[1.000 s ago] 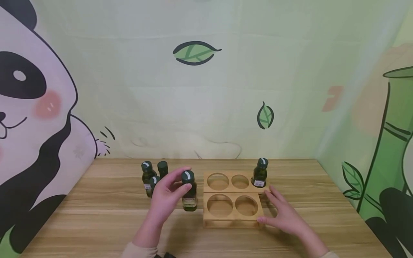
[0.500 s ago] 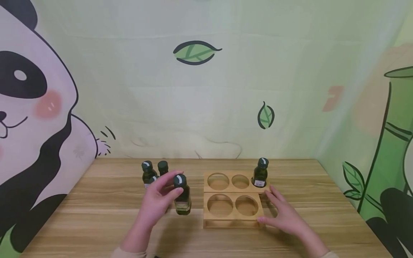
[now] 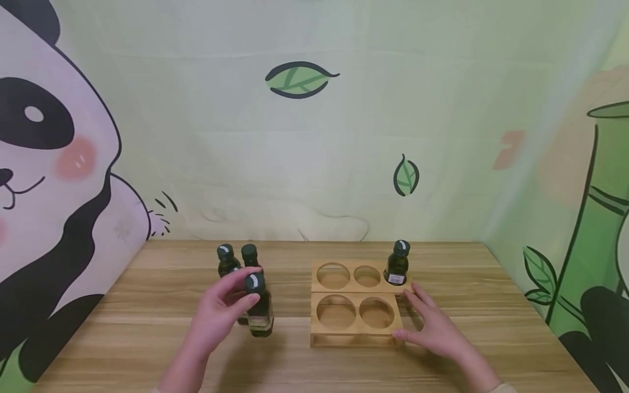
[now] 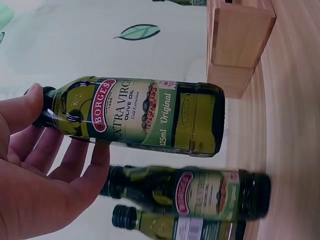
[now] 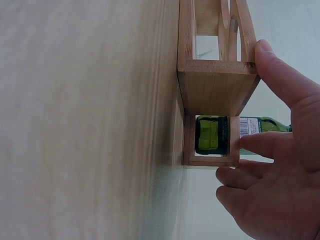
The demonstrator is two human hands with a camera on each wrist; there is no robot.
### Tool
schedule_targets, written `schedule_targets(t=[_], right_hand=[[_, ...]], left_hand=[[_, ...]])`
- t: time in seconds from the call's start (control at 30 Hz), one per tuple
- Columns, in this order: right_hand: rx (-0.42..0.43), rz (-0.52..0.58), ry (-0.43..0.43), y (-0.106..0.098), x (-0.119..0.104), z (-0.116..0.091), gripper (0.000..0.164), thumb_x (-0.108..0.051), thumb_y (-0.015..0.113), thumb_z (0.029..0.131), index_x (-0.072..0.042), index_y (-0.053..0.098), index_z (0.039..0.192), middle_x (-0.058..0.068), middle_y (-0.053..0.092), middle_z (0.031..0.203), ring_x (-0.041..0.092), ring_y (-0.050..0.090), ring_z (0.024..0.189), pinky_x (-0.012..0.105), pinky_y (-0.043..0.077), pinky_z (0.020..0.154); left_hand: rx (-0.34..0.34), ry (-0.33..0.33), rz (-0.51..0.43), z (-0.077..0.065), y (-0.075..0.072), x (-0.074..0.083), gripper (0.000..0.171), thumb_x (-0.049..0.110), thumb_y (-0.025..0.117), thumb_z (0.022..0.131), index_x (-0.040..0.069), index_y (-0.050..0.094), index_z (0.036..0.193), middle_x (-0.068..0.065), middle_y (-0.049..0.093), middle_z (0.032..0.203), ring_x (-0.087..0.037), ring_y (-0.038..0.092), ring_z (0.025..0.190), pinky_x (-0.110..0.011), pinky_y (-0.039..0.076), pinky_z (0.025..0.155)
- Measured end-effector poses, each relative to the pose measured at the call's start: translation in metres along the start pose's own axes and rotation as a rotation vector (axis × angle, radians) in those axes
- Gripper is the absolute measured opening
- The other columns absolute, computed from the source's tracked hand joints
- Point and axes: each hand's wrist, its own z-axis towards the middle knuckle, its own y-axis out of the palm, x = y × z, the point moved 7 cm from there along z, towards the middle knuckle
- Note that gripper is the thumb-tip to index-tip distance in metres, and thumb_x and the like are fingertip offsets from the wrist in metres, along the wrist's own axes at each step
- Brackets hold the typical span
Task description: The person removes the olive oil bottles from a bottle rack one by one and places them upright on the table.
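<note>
My left hand (image 3: 216,314) pinches a small olive oil bottle (image 3: 260,314) by its dark cap and neck, thumb on one side and fingers on the other. The bottle's label (image 4: 132,107) faces the left wrist camera, and its base hangs over the table. To its right stands a two-tier wooden rack (image 3: 356,330) with round holes. An olive oil bottle (image 3: 397,267) is set in the rack's back right hole. My right hand (image 3: 437,327) touches the rack's right side, with the thumb at the front corner and the straight fingertips at the back tier.
Behind my left hand stand more bottles, one with a pale-marked cap (image 3: 226,261) and one with a plain cap (image 3: 249,254); the hand partly hides them. A cloth backdrop (image 3: 314,164) with panda and leaf prints rises behind the wooden table (image 3: 457,273).
My left hand has moved left and toward the person with the bottle, away from the rack and in front of the standing bottles. The right hand and the rack have stayed in place.
</note>
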Motion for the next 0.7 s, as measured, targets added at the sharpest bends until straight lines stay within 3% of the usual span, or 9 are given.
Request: schedule_targets(t=[0.4, 0.7], right_hand=[[-0.009, 0.000, 0.016, 0.000, 0.000, 0.000, 0.100, -0.045, 0.084, 0.076, 0.011, 0.039, 0.145, 0.033, 0.022, 0.155, 0.056, 0.030, 0.134, 0.067, 0.033, 0.103], [-0.009, 0.006, 0.020, 0.000, 0.001, 0.000, 0.100, -0.045, 0.084, 0.076, 0.010, 0.038, 0.145, 0.033, 0.021, 0.155, 0.056, 0.029, 0.135, 0.067, 0.032, 0.103]], left_hand=[[0.035, -0.022, 0.065, -0.010, -0.032, -0.006, 0.043, 0.000, 0.075, 0.086, 0.002, 0.064, 0.128, -0.010, 0.069, 0.116, -0.008, 0.064, 0.099, -0.022, 0.053, 0.085], [0.030, -0.023, 0.100, -0.009, -0.055, -0.014, 0.042, 0.002, 0.073, 0.087, 0.001, 0.063, 0.128, 0.007, 0.070, 0.112, -0.005, 0.064, 0.099, -0.019, 0.051, 0.085]])
